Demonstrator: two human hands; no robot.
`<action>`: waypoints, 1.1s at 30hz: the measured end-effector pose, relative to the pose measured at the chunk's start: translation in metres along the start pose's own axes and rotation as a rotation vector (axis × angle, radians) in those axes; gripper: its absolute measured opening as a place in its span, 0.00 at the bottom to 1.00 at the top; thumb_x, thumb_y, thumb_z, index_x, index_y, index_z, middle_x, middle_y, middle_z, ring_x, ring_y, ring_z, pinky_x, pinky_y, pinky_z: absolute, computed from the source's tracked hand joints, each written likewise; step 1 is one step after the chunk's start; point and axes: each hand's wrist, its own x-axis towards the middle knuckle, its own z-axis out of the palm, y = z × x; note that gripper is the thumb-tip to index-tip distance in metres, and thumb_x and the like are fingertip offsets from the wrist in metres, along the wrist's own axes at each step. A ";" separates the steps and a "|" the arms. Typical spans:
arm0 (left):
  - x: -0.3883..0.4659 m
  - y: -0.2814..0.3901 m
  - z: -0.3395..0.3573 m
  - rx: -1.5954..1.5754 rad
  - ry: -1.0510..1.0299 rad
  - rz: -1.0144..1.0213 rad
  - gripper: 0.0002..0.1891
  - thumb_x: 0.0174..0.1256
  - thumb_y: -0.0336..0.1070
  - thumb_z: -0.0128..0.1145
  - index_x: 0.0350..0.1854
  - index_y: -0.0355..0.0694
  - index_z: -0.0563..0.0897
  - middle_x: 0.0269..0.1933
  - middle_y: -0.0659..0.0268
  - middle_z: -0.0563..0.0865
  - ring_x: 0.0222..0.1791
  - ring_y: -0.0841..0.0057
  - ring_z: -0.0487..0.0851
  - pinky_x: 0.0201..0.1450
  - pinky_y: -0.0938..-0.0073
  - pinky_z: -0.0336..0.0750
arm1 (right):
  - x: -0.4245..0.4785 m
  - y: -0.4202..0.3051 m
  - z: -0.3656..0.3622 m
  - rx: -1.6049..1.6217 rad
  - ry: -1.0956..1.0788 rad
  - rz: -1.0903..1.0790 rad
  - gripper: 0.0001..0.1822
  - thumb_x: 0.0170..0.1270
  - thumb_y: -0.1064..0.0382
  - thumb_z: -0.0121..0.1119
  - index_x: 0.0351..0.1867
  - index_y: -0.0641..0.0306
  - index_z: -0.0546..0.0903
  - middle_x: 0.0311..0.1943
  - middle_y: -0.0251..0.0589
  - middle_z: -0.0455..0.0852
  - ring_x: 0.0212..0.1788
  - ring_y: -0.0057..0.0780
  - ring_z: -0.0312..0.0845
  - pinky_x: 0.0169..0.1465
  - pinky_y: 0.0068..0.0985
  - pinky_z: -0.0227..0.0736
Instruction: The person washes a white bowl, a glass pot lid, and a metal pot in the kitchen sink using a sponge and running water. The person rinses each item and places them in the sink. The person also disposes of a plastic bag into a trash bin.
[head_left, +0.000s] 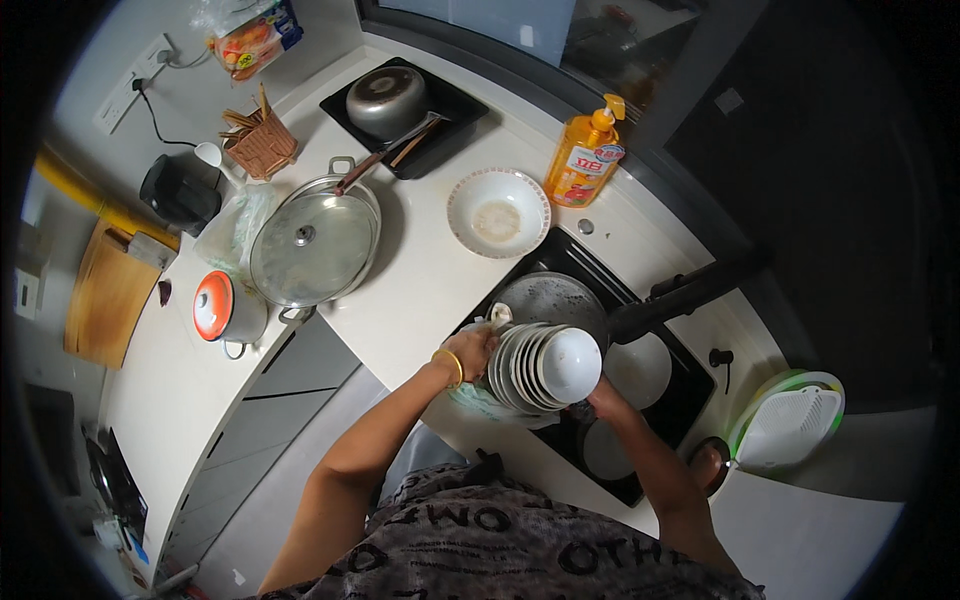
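A tilted stack of several white bowls (571, 364) is held over the black sink (694, 386), mouths turned up toward me. My left hand (471, 352) grips its left side, close to a pale spoon-like utensil (501, 313). At the stack's lower right, my right hand (598, 397) supports it; the bowls hide most of its fingers. A grey pan (551, 292) sits in the sink behind the stack, below the black faucet (675, 296). White dishes (639, 367) lie deeper in the basin. Under the stack, a thin plastic bag (480, 401) shows at the counter edge.
Behind the sink stand a white bowl (498, 214) with a patterned rim and an orange dish-soap pump bottle (585, 161). A lidded pan (315, 240), an enamel pot (225, 307) and an upturned pot (386, 101) sit leftward. At right is a white strainer basket (791, 424).
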 end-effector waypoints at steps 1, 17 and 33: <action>0.011 -0.008 0.004 0.071 0.014 0.056 0.24 0.75 0.53 0.40 0.55 0.37 0.77 0.27 0.55 0.85 0.21 0.64 0.84 0.26 0.62 0.78 | 0.000 -0.001 -0.003 -0.024 0.007 -0.040 0.15 0.70 0.54 0.56 0.45 0.65 0.78 0.28 0.41 0.84 0.24 0.28 0.81 0.26 0.26 0.76; -0.034 0.019 0.003 0.768 -0.191 0.217 0.10 0.62 0.40 0.55 0.35 0.41 0.86 0.36 0.56 0.88 0.38 0.57 0.87 0.38 0.60 0.80 | 0.070 0.077 -0.062 0.104 0.228 -0.042 0.21 0.69 0.59 0.57 0.60 0.64 0.74 0.53 0.40 0.81 0.51 0.31 0.78 0.51 0.32 0.74; -0.115 -0.019 -0.014 0.218 0.094 0.390 0.10 0.61 0.40 0.63 0.36 0.40 0.86 0.28 0.60 0.87 0.26 0.65 0.84 0.33 0.70 0.76 | 0.140 0.115 -0.071 0.405 0.025 0.415 0.16 0.68 0.58 0.51 0.50 0.64 0.81 0.42 0.43 0.87 0.38 0.36 0.84 0.43 0.33 0.83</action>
